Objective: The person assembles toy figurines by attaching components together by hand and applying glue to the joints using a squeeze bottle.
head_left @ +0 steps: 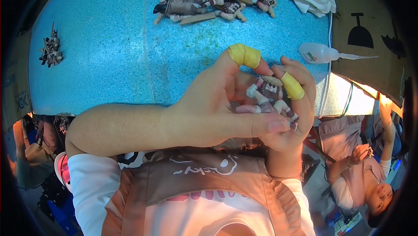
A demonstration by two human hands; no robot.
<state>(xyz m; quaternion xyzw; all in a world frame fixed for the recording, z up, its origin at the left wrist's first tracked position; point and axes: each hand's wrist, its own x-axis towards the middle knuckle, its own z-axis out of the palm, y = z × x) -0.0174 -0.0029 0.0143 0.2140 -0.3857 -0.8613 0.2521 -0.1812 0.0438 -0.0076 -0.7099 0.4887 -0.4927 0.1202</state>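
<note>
A small toy figurine (269, 90) with a dark patterned body, pale limbs and white bands is held between my two hands, above the table's near edge. My left hand (213, 99) curls around its left side, thumb stretched along the figurine's lower side. From the right, my right hand (302, 105) cups it, fingers bent over the top. Yellow tape wraps one finger of each hand; those taped fingers nearly meet at the figurine's upper end. The palms and fingers hide part of the figurine.
On the blue speckled table (100, 48), several similar figurines (178, 5) lie piled at the back with flat tan strips (198, 18). A small dark cluster (51, 52) lies far left. At right are a white cloth (309, 0), a squeeze bottle (317, 53), a cardboard box (344, 1) and another person (355, 149).
</note>
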